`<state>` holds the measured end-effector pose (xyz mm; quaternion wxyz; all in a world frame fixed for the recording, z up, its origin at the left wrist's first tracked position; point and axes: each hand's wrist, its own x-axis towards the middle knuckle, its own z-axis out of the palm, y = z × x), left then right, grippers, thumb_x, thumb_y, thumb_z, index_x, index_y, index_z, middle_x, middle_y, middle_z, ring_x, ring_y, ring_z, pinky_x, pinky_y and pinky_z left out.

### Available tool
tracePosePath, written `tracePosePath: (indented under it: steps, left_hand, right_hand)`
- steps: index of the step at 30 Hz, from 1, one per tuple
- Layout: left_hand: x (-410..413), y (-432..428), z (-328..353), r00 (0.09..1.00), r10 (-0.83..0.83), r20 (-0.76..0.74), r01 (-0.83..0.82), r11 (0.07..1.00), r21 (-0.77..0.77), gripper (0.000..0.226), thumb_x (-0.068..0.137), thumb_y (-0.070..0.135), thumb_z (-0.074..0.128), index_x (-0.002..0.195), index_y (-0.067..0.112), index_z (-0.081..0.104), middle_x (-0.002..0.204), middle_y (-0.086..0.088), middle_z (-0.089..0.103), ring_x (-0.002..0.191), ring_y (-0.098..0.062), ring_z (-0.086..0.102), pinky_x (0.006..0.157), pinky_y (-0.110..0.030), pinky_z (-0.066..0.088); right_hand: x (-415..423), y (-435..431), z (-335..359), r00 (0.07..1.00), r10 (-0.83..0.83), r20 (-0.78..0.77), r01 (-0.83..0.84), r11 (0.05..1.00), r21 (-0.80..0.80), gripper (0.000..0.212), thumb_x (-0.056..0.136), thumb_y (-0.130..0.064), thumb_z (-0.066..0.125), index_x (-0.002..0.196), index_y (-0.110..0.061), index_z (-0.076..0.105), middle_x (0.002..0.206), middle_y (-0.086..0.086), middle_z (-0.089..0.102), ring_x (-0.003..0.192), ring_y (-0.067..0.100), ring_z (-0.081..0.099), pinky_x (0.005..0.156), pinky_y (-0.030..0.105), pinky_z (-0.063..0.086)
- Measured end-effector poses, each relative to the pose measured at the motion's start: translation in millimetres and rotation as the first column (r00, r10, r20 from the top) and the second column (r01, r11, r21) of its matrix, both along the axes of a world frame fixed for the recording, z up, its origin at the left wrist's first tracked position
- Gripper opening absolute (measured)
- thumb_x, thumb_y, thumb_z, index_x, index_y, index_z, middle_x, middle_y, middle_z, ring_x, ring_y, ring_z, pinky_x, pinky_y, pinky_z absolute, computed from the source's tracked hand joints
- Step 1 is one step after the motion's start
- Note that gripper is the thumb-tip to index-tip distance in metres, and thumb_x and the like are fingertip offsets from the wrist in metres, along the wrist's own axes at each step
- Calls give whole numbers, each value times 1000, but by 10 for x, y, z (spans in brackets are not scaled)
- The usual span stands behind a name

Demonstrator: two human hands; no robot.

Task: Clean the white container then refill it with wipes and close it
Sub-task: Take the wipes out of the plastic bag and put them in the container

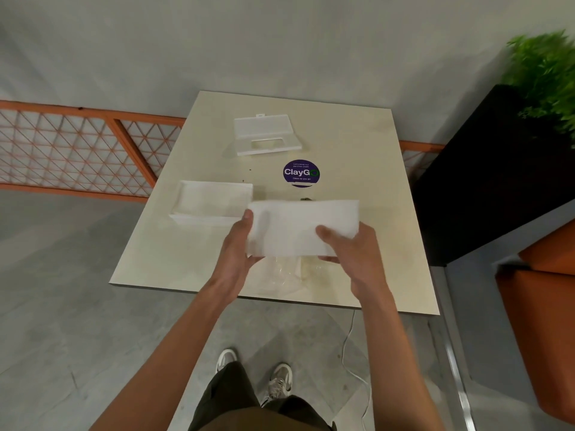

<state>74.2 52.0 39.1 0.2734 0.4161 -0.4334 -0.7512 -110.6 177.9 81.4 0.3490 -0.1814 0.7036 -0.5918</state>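
Note:
A white stack of wipes [292, 225] is held above the table, both hands gripping it. My left hand [239, 244] clasps its left end and my right hand [351, 247] its right end. The open white container [213, 202] sits on the table just left of the wipes, its inside showing. Its white lid [266, 135], with a flap raised and a rectangular opening, lies farther back near the table's middle. Crumpled clear plastic wrap [280, 275] lies under the wipes near the front edge.
The cream table [373, 188] carries a round purple sticker [301, 173] at its centre. A black planter [491, 169] with a green plant stands at the right, orange seats [541, 300] beside it. An orange lattice rail [81, 150] runs behind at the left. A white cable [351, 353] lies on the floor.

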Motion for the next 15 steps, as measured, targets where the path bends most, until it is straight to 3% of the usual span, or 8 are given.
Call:
tracePosePath:
  steps: [4, 9, 15]
  left_hand:
    - [53, -18, 63, 993, -26, 112, 43, 988, -151, 40, 97, 42, 75, 130, 22, 67, 127, 0, 76, 121, -22, 71, 109, -58, 53]
    - [136, -21, -14, 984, 41, 170, -7, 980, -200, 22, 110, 21, 57, 130, 24, 65, 123, 5, 76, 117, -17, 71, 106, -55, 56]
    - [190, -86, 95, 983, 139, 124, -124, 985, -122, 30, 116, 21, 41, 115, 32, 69, 107, 17, 78, 109, -8, 71, 91, -39, 62]
  right_hand:
    - [184, -52, -142, 990, 91, 109, -87, 995, -37, 27, 99, -34, 79, 124, -24, 76, 112, -5, 83, 104, 14, 79, 88, 47, 67]
    - [265, -142, -261, 987, 18, 162, -14, 999, -29, 34, 104, -51, 67, 131, -31, 67, 122, -8, 77, 114, 15, 75, 87, 54, 67]
    - [294, -257, -367, 993, -83, 83, 83, 997, 5, 23, 114, -34, 50, 132, -21, 56, 128, 0, 66, 117, 20, 68, 77, 43, 69]
